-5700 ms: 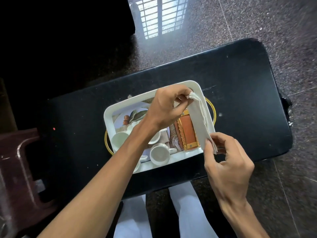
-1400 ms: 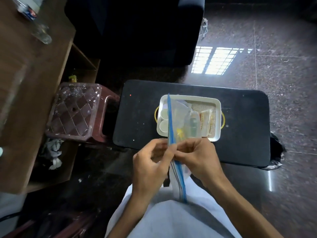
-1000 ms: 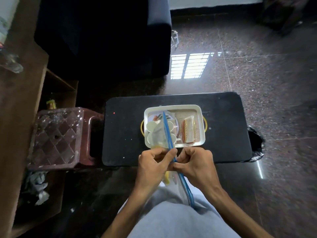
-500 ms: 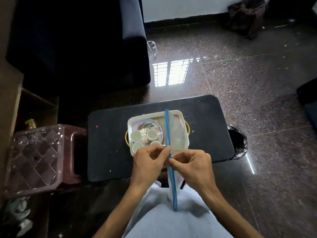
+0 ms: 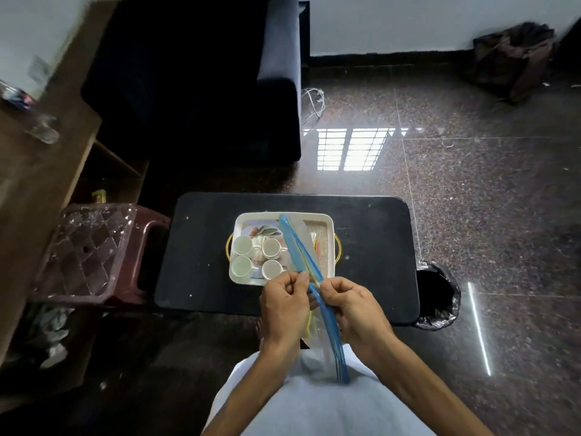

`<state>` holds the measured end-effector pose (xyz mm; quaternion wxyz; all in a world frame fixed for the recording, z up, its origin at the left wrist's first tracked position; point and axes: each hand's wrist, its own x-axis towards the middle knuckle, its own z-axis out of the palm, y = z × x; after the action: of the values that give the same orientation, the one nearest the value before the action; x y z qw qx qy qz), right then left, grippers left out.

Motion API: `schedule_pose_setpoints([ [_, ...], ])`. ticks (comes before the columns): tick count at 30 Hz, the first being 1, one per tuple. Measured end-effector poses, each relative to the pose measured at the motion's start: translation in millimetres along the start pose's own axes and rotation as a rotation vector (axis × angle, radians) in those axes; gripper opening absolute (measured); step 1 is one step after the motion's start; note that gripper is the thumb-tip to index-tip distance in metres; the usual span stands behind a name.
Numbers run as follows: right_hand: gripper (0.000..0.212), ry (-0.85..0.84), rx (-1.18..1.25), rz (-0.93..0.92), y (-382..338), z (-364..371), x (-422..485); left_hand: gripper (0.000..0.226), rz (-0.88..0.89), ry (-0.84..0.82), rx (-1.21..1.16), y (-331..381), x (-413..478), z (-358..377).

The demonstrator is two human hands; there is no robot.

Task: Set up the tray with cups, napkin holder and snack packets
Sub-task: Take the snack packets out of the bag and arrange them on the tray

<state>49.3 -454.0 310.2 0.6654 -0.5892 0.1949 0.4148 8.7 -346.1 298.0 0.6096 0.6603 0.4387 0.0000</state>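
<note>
We see the black table (image 5: 204,278) bearing the white tray (image 5: 251,215), four cups (image 5: 242,245) at its left. Nearer us hangs the zip bag (image 5: 328,319), its blue seal running lengthwise from lap towards the tray. Left hand (image 5: 284,309) and right hand (image 5: 355,306) flank it equally near, fingertips clamped on the seal mid-strip

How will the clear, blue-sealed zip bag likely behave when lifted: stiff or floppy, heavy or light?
Probably floppy: the zip bag bends and sags between left hand and right hand. Likely light: fingertip pinches alone carry it.
</note>
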Motion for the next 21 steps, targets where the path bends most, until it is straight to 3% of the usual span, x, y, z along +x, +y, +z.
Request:
schedule_pose_setpoints([
  [5, 0.044, -0.056, 0.149, 0.066, -2, -22, 3, 0.026, -0.166, 0.086, -0.207, 0, -11, 22],
  [8, 0.056, -0.102, 0.024, -0.035, -7, -34, 5, 0.026, -0.118, 0.055, -0.235, 4, -14, 26],
  [11, 0.033, -0.076, -0.121, -0.111, -14, -38, 3, 0.023, -0.054, -0.037, -0.253, 12, -16, 23],
  [14, 0.039, -0.03, -0.31, -0.231, -18, -39, 4, 0.02, -0.006, -0.092, -0.192, 16, -13, 19],
  [17, 0.027, 0.044, -0.463, -0.374, -20, -33, 5, 0.021, -0.1, -0.056, -0.27, 16, -11, 20],
  [21, 0.015, -0.003, -0.532, -0.384, -12, -15, 9, 0.025, -0.163, -0.033, -0.306, 17, -14, 20],
])
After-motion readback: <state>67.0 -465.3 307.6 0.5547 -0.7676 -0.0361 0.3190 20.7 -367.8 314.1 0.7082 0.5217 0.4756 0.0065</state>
